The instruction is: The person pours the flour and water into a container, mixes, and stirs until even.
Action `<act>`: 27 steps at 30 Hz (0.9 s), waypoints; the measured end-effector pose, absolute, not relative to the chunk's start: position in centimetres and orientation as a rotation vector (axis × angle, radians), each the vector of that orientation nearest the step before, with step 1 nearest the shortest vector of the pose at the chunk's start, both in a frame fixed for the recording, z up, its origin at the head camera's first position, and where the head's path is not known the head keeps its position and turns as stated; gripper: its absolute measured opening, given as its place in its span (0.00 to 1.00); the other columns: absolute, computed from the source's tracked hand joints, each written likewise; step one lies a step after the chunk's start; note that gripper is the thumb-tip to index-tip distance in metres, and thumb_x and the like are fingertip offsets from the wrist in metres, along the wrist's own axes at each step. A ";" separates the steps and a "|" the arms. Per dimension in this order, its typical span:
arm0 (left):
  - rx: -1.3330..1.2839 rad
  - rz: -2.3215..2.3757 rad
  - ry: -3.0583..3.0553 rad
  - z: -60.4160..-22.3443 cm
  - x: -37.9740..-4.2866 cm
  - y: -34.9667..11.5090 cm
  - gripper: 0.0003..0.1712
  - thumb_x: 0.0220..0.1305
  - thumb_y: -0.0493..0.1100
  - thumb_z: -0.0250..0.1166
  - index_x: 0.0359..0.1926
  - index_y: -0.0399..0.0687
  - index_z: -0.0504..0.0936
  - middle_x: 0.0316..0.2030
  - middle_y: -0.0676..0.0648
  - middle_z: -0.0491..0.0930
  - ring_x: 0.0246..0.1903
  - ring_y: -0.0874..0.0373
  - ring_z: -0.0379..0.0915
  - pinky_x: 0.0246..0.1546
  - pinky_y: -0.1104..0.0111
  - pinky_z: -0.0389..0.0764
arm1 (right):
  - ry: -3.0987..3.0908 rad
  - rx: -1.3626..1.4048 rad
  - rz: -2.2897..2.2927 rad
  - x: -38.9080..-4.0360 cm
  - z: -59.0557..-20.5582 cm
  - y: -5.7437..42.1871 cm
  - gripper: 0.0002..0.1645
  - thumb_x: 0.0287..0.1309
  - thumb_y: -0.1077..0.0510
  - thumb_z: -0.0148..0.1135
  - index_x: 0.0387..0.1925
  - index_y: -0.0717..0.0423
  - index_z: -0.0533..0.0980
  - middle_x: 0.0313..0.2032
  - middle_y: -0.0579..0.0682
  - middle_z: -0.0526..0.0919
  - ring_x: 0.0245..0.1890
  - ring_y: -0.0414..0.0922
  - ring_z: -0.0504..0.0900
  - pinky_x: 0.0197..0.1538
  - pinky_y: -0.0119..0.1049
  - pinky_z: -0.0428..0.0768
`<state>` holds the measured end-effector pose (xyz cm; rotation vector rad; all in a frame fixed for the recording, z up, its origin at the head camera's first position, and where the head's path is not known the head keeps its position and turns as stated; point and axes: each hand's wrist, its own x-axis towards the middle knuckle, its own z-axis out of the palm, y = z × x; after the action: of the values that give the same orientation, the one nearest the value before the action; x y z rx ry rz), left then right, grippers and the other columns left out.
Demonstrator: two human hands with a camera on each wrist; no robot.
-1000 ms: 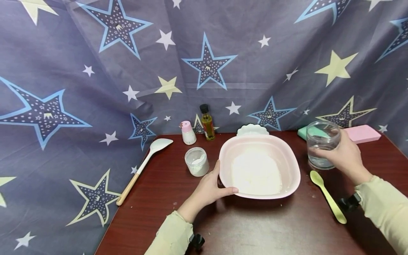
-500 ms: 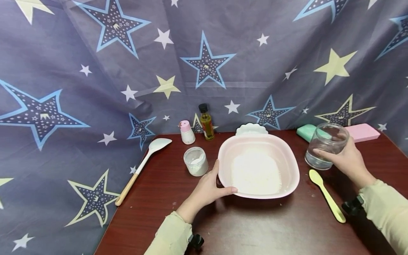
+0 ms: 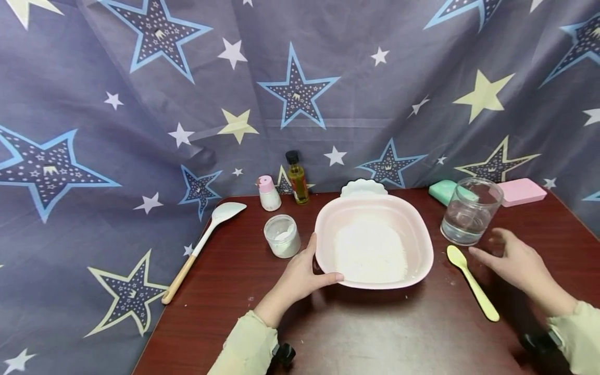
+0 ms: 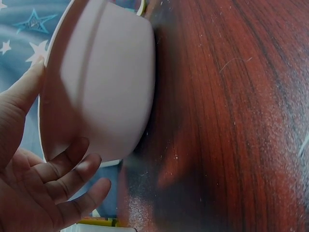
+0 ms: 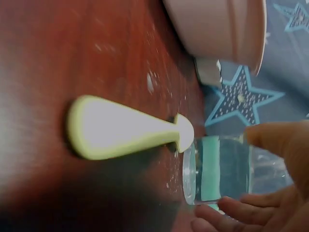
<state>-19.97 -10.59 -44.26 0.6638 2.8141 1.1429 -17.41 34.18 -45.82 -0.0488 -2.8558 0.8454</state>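
A pink basin (image 3: 323, 237) with white powder (image 3: 370, 250) in its bottom sits mid-table. My left hand (image 3: 295, 278) grips its near left corner, thumb on the rim and fingers against the outer wall, as the left wrist view shows. A clear glass jar (image 3: 471, 213), partly filled with clear liquid, stands to the basin's right. Just in front of that jar, my right hand (image 3: 515, 260) is apart from it in the head view, with thumb and fingers spread and nothing held. Between that hand and the basin lies a yellow-green spoon (image 5: 120, 128).
Left of the basin stands a small open jar of white powder (image 3: 283, 237). Behind are a pink-capped shaker (image 3: 269, 195), an oil bottle (image 3: 298, 179) and a white scalloped dish (image 3: 363, 187). A long-handled ladle (image 3: 203, 245) lies far left; green (image 3: 442, 192) and pink blocks (image 3: 522, 191) lie back right.
My right hand has let go of the glass jar and drawn back toward the near right. The jar was tilted half a second ago. My left hand keeps its grip on the basin.
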 end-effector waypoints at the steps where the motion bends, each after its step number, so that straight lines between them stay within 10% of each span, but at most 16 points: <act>1: 0.657 1.142 2.814 -44.2 -20.0 -10.6 0.67 0.47 0.63 0.75 0.76 0.40 0.46 0.65 0.37 0.68 0.60 0.51 0.70 0.58 0.57 0.71 | -2.876 -0.034 0.802 -16.8 -45.8 34.1 0.43 0.56 0.41 0.67 0.54 0.75 0.67 0.45 0.74 0.77 0.41 0.68 0.78 0.38 0.59 0.72; 10: 0.663 1.141 2.839 -44.0 -19.9 -10.8 0.67 0.47 0.63 0.76 0.75 0.36 0.48 0.63 0.36 0.70 0.59 0.49 0.71 0.57 0.56 0.71 | -3.059 0.040 0.680 -12.7 -46.5 33.6 0.13 0.54 0.48 0.69 0.29 0.53 0.80 0.23 0.43 0.80 0.24 0.42 0.75 0.28 0.43 0.68; 27: 0.682 1.188 2.801 -43.8 -19.8 -10.5 0.66 0.48 0.62 0.76 0.76 0.38 0.48 0.63 0.37 0.70 0.59 0.49 0.71 0.57 0.55 0.71 | -3.128 -0.006 0.726 -10.7 -47.8 33.0 0.15 0.55 0.51 0.68 0.18 0.45 0.73 0.15 0.41 0.72 0.19 0.40 0.67 0.26 0.39 0.62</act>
<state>-19.78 -10.47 -43.85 0.6823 2.8015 1.1877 -10.70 33.01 -47.81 -0.0064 -3.1280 0.7265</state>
